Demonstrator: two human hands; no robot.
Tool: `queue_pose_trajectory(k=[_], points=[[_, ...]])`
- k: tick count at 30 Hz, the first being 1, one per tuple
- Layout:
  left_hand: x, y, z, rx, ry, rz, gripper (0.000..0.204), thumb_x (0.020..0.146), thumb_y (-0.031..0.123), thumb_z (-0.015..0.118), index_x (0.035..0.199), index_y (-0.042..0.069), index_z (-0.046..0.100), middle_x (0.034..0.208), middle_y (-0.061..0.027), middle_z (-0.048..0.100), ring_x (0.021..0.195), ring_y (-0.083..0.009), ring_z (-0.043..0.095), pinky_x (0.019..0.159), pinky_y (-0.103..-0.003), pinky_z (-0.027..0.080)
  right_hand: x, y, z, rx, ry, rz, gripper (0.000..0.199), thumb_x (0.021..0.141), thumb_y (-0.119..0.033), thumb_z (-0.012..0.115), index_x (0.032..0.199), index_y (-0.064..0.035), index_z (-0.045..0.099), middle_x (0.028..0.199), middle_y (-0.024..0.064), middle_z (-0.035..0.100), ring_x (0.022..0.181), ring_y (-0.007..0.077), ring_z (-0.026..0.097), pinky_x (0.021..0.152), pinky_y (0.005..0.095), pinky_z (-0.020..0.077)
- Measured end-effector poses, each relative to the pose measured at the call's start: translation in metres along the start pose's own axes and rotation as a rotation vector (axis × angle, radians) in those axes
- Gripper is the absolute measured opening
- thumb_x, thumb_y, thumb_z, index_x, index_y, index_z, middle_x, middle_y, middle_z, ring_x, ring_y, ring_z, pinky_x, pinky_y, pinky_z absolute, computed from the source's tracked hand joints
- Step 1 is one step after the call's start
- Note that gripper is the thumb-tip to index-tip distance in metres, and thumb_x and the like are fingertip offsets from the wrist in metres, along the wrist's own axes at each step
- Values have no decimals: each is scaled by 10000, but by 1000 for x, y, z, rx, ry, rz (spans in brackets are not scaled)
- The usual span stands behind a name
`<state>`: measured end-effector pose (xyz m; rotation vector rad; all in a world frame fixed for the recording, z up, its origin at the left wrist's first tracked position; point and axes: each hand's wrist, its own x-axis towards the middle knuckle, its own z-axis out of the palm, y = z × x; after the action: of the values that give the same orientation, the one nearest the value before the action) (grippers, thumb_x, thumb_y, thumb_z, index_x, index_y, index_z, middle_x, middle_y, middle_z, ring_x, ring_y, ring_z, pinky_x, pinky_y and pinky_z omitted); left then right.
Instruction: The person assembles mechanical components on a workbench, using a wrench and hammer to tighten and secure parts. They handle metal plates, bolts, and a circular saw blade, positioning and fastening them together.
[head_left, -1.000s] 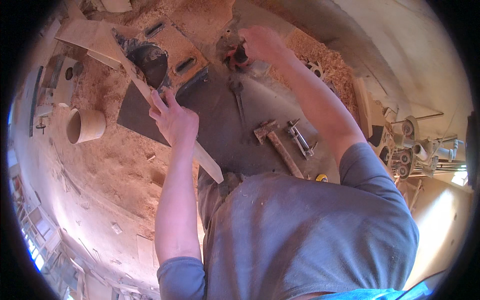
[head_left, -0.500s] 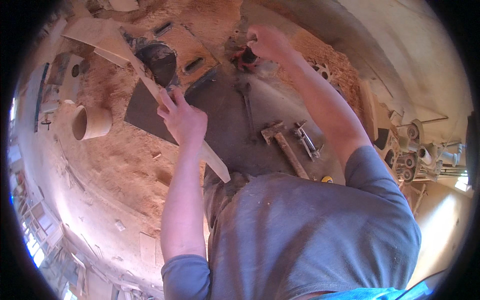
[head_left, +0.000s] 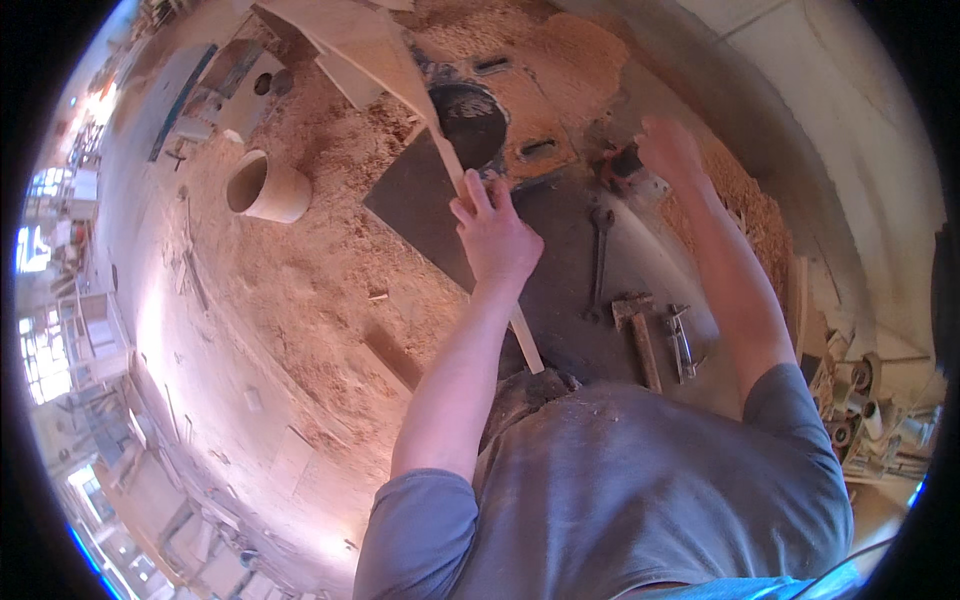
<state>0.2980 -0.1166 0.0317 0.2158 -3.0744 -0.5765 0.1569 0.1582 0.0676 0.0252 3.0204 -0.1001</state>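
Observation:
My left hand [head_left: 500, 240] is closed on a long, narrow wooden strip [head_left: 440, 150], thumb on one side and fingers over the other. The strip runs from a broad pale board [head_left: 345, 35] at the far left, past a dark round opening [head_left: 470, 125], to its end [head_left: 528, 350] near my waist. Under it is a dark flat plate [head_left: 415, 200]. At the far right my right hand [head_left: 672, 155] is curled beside a red and black part [head_left: 622, 165]. Its fingers are blurred and partly hidden, so I cannot make out what it grips.
A wrench [head_left: 600, 255], a hammer [head_left: 640, 340] and a slim metal tool [head_left: 682, 345] lie on the dark surface between my arms. To the left, a wide short tube [head_left: 280, 193] sits on sawdust. Machine parts with wheels [head_left: 860, 400] stand at the right.
My view has turned, so the scene sits farther right in the picture. My left hand keeps hold of the wooden strip. My right hand has shifted slightly rightward beside the red and black part.

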Motion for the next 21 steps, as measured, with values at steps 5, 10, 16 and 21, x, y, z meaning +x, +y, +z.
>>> queue_pose_trajectory(k=[5, 10, 16, 21], points=[[-9, -19, -1, -263, 67, 1, 667, 831, 192, 757, 1439, 26, 537, 1639, -228, 288, 1457, -491, 289, 1180, -548, 373, 9, -12, 2, -45, -25, 9, 264, 913, -208, 627, 1113, -54, 703, 1120, 235, 729, 1105, 450, 678, 929, 556, 545], [-59, -11, -89, -1287, -103, 107, 703, 930, 331, 781, 1450, -70, 532, 1490, -201, 562, 1419, -314, 503, 1219, -439, 352, 21, 18, 29, -69, 88, -81, 284, 900, -197, 625, 1134, -56, 700, 1125, 245, 723, 1112, 451, 674, 944, 559, 538], [-139, 4, -248, -2157, -106, 1041, 349, 981, 271, 728, 1110, -48, 667, 1116, -212, 679, 1044, -346, 652, 954, -484, 518, 26, 16, 25, -147, -3, -91, 362, 927, -225, 647, 1232, -33, 683, 1239, 272, 684, 1205, 451, 634, 1012, 550, 504], [-182, 7, -274, -2219, 179, 1028, 328, 1045, 129, 606, 785, -55, 685, 757, -162, 654, 687, -306, 633, 669, -447, 560, 33, 11, 26, -219, -37, -24, 385, 941, -214, 608, 1271, -27, 677, 1293, 258, 677, 1215, 446, 638, 1042, 534, 503]])
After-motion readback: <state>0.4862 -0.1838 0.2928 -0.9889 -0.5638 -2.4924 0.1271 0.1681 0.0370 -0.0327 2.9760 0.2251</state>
